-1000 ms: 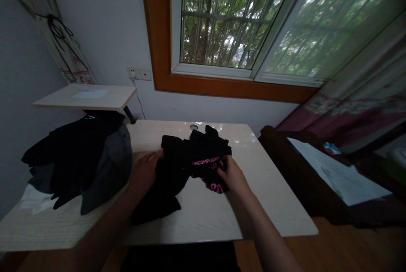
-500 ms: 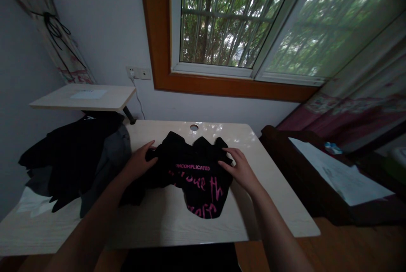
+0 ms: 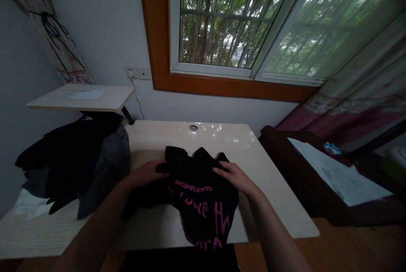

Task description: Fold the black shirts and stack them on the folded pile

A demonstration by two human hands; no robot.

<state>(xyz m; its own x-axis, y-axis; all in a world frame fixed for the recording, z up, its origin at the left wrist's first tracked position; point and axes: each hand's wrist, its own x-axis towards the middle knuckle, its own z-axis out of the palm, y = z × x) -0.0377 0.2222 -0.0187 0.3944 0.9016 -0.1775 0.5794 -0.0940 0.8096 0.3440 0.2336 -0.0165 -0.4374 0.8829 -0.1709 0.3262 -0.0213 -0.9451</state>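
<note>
Black garment (image 3: 201,196) drawn nearer the front edge (image 3: 303,235)

My left hand (image 3: 144,174) and right hand (image 3: 237,177) pinch it, nearly closed, over the surface (image 3: 152,134); its printed end (image 3: 206,236) reaches that edge, so if I overpull, it could slip off.

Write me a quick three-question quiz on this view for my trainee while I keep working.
1. Multiple choice: where does the dark clothes pile lie relative to the black garment between the hands? A) to its right B) to its left C) on top of it
2. True or false: the left hand and the right hand both touch the garment.
3. Fill in: the pink block-letter word on the garment reads ____.

Key: 1. B; 2. True; 3. UNCOMPLICATED
</note>
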